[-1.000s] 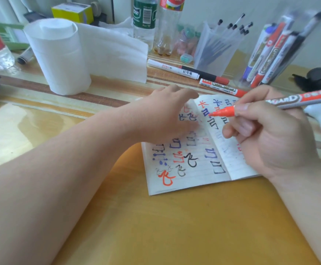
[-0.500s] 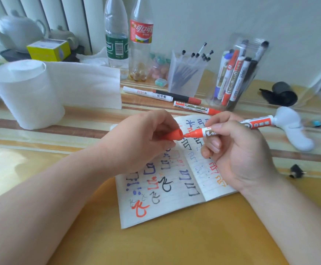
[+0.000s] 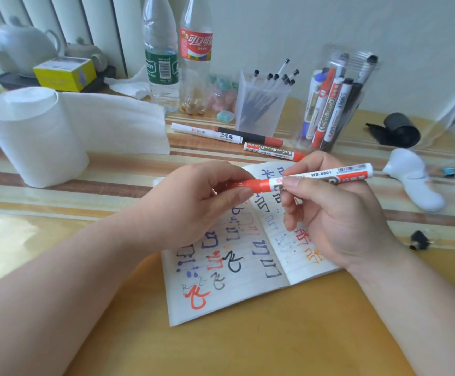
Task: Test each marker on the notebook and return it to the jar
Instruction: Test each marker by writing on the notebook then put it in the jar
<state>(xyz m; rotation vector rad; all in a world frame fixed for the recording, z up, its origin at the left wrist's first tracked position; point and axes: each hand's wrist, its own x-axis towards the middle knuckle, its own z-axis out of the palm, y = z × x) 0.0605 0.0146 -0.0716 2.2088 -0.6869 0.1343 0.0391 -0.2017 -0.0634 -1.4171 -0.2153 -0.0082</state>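
Observation:
Above the open notebook (image 3: 237,283), which is covered in red, blue and black scribbles, I hold a red whiteboard marker (image 3: 326,176) level. My right hand (image 3: 337,213) grips its white barrel. My left hand (image 3: 202,202) pinches the red cap (image 3: 256,184), which sits on the marker's tip. The clear jar (image 3: 337,99) stands at the back right with several markers upright in it. Two more markers lie on the table behind the notebook: a white and black one (image 3: 226,134) and a red whiteboard marker (image 3: 272,151).
A paper towel roll (image 3: 31,137) stands at left with a sheet trailing right. Two plastic bottles (image 3: 177,55), a frosted cup of pens (image 3: 261,104) and a teapot (image 3: 23,47) line the back. At right lie a white object (image 3: 413,180) and a black roll (image 3: 399,130).
A second ago my right hand held the uncapped marker over the page and my left lay on the notebook. Since then my left hand brought the cap up and pushed it onto the tip.

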